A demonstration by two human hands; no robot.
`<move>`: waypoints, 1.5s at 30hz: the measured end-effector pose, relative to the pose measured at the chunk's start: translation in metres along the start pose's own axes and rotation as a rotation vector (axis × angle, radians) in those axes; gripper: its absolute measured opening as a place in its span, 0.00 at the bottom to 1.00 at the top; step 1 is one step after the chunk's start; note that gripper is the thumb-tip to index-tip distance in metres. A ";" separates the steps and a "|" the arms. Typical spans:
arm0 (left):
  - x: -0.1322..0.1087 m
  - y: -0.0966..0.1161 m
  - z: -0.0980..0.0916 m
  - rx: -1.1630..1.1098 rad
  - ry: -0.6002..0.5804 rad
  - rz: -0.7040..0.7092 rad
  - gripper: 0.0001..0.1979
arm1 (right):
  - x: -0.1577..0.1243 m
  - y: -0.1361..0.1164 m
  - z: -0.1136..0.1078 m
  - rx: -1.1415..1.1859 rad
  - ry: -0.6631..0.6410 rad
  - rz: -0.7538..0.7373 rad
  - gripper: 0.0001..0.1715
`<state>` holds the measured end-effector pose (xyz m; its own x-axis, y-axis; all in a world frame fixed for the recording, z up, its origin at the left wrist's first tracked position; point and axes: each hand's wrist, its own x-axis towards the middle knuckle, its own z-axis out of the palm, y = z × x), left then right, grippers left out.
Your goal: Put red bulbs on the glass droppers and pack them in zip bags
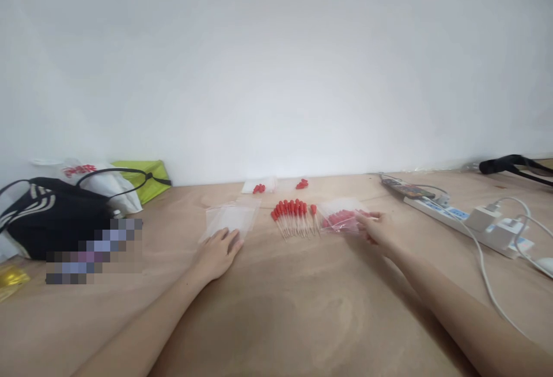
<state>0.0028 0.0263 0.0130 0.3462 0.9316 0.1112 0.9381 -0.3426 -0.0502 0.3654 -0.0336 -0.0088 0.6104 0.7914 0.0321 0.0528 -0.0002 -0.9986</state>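
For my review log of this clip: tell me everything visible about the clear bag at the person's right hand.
The clear bag is a small, thin, see-through plastic pouch, slightly crinkled, lying flat on the wooden table. Red-tipped sticks fill it, blurred through the film. The right hand touches its right edge; whether it pinches it is unclear. A loose row of sticks lies just left of it.

Head-worn camera faces forward, down over the table (276, 308), apparently near.

Pixelated patch (93, 250) by the black bag (47, 216) — grip of right hand (378, 230) on pouch (341, 220) blurred
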 end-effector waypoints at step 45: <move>-0.080 0.083 -0.023 -0.296 -0.359 0.482 0.30 | -0.068 0.003 0.041 0.263 -0.222 -0.063 0.25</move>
<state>0.0533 -0.0791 0.0230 0.7511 0.6308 -0.1949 0.6594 -0.7021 0.2688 0.2921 -0.0622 -0.0158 0.4245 0.8984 0.1130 -0.1379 0.1875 -0.9725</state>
